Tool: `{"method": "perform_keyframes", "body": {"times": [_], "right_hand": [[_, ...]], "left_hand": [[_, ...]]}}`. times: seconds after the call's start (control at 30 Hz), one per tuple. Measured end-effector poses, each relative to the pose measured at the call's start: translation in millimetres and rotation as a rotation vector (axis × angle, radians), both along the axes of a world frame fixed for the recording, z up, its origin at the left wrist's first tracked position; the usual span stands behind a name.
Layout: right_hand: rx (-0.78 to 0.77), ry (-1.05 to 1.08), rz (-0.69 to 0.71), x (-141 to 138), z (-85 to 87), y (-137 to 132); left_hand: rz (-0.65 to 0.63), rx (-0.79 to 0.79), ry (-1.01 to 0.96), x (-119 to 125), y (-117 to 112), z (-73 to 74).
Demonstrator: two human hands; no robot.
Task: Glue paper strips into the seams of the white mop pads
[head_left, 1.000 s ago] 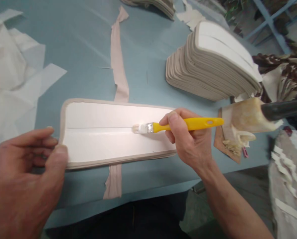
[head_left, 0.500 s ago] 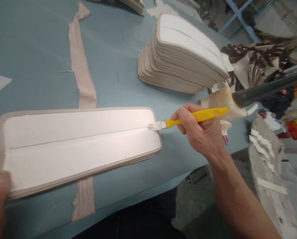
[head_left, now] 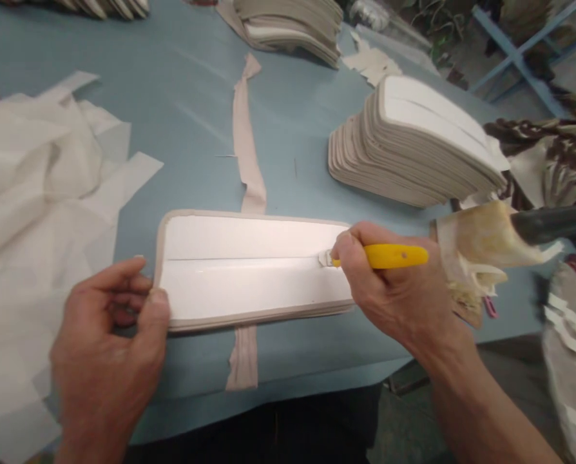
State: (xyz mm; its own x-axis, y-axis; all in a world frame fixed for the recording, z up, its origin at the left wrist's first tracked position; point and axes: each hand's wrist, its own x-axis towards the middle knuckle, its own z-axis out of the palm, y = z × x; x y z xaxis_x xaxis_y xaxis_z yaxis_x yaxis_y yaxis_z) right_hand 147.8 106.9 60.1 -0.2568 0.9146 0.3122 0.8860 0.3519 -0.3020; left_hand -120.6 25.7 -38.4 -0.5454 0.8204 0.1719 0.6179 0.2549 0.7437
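A long white panel (head_left: 240, 290) with a beige fabric edge lies on top of similar panels, a seam running along its length. My left hand (head_left: 114, 341) is at its left end, the thumb pressing on the lower-left edge and the other fingers curled beside it. In my right hand (head_left: 389, 283) is a paintbrush (head_left: 397, 256) with a yellow handle. Its pale bristles touch the white face near the seam, towards the right end, which my hand partly covers. A pinkish fabric strip (head_left: 249, 154) passes under the panels.
A tall stack of similar panels (head_left: 394, 154) stands at the back right, and another stack (head_left: 292, 26) lies farther back. Crumpled white sheets (head_left: 41, 174) spread at the left. A cream-coloured container (head_left: 476, 232) sits right of my right hand, a dark handle-like bar beside it.
The view has shifted left, so my left hand and the white sheets show more fully. The paintbrush still touches the panel near its right end, with my right hand now over that end.
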Motion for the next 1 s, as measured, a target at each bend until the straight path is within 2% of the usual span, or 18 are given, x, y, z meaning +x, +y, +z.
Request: {"method": "perform_keyframes", "body": {"times": [0.27,0.6,0.7,0.77,0.9,1.0], "right_hand": [[-0.062,0.206,0.136,-69.5,-3.0,-2.7],[-0.303,0.733,0.179,-126.8,-12.2,-4.0],[-0.329,0.882,0.197,-132.2,-21.8,-3.3],[-0.319,0.891,0.194,-130.2,-30.2,-1.0],[-0.260,0.786,0.124,-111.2,-39.5,1.7],[-0.220,0.655,0.035,-86.5,-30.4,-2.9]], "left_hand": [[-0.023,0.027,-0.065,2.9,0.0,-0.3],[-0.063,0.038,-0.070,4.8,-6.5,-3.5],[-0.065,0.039,-0.074,4.9,-7.1,-4.5],[-0.067,0.047,-0.072,5.0,-6.8,-5.0],[-0.069,0.061,-0.046,5.4,-5.8,-5.7],[-0.058,0.061,-0.026,5.6,-6.0,-5.2]]}}
